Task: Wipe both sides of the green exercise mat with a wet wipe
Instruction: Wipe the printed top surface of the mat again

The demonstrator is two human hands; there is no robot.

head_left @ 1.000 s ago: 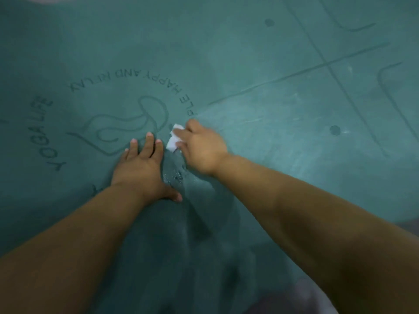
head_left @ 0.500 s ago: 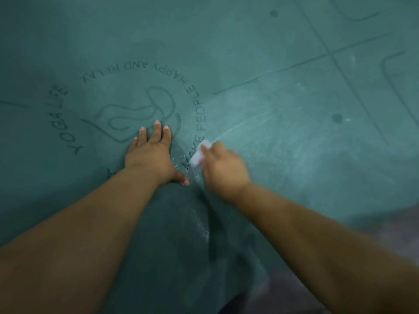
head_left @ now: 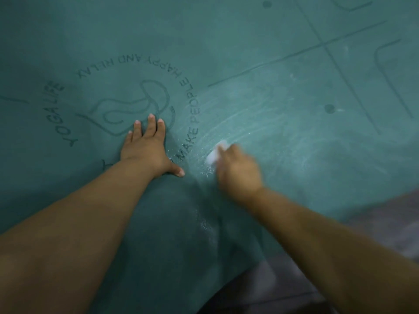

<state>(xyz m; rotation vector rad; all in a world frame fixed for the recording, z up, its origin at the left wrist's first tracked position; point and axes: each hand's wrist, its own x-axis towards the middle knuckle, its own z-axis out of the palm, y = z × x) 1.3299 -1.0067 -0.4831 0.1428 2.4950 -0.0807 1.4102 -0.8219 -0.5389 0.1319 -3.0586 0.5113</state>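
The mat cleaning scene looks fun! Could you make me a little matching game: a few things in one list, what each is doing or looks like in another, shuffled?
Things:
1. left hand
2. right hand
3. wet wipe
4. green exercise mat

States:
A. white, pressed against the mat
B. printed with a circle of words
C. lies flat, fingers straight
D. blurred, grips the wipe

Pairs: 1-C, 2-D, 3-A, 4-B

Place: an indoor exercise spot, home or studio unclear.
Evidence: green yoga mat [head_left: 260, 53] on tiled floor [head_left: 385, 223].
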